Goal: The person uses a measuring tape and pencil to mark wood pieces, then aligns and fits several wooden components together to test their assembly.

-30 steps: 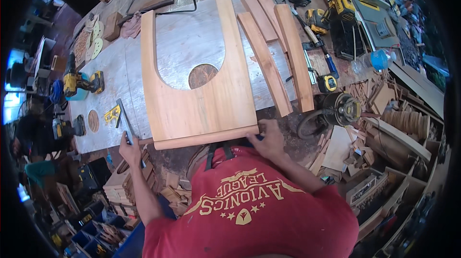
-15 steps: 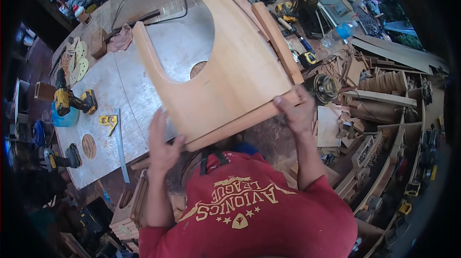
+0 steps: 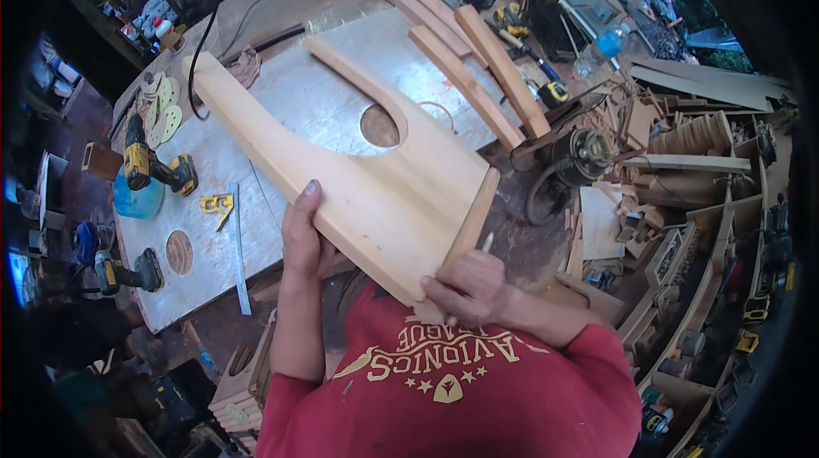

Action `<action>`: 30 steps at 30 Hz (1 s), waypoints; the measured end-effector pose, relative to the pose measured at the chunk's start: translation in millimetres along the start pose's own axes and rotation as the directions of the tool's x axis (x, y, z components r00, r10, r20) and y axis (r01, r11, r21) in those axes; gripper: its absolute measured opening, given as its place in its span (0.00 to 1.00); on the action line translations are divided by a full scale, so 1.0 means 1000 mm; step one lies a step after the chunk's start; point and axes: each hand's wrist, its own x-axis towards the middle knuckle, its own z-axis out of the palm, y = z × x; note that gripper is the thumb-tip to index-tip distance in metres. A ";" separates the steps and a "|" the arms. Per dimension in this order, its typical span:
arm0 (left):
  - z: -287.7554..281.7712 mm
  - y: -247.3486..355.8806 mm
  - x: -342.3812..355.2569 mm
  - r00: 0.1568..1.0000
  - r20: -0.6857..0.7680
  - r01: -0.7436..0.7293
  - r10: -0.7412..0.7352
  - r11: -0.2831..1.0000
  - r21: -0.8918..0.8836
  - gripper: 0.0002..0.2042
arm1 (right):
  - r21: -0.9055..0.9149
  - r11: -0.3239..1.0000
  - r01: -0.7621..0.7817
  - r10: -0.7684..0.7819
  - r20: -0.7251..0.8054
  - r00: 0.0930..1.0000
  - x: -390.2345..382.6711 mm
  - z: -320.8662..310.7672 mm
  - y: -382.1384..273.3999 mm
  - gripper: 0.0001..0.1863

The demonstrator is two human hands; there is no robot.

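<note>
A pale wooden panel [image 3: 388, 194] with a deep U-shaped cutout is held tilted in front of my chest, its two prongs pointing away over the worktable. My left hand [image 3: 304, 236] grips its left long edge, thumb on the upper face and fingers underneath. At the panel's near corner, my right hand [image 3: 471, 287] is closed round a thin pencil-like stick [image 3: 488, 242], whose pale tip sticks out above the fist. A wood strip edge [image 3: 474, 215] runs along the panel's right end, up to that hand. Whether my right fingers also grip the panel is hidden.
The grey-topped worktable [image 3: 205, 287] carries a combination square [image 3: 238, 245], a yellow-black drill [image 3: 141, 159], sanding discs [image 3: 162, 108] and several wooden bars [image 3: 467, 87]. A dark round power tool [image 3: 584, 151] lies to the right, beside a rack of offcuts [image 3: 682, 176].
The panel has been turned and drawn nearer. My left hand has gone from its near corner to its long edge; my right now holds a pencil-like stick. Loose bars show at the panel's right.
</note>
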 end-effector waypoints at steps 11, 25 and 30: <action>-0.096 -0.055 0.085 0.953 -0.258 0.237 -0.157 0.917 0.321 0.31 | -0.107 0.994 0.003 0.032 0.326 0.945 -0.043 0.152 0.028 0.10; -0.131 -0.060 0.082 0.921 -0.119 -0.019 0.370 0.348 0.937 0.26 | -0.064 0.904 -0.423 0.367 0.625 0.689 0.008 0.119 0.064 0.19; -0.215 -0.050 0.011 0.637 -0.447 0.210 0.627 0.417 0.884 0.23 | -0.249 0.316 -0.916 0.924 -0.136 0.356 -0.026 -0.030 0.221 0.27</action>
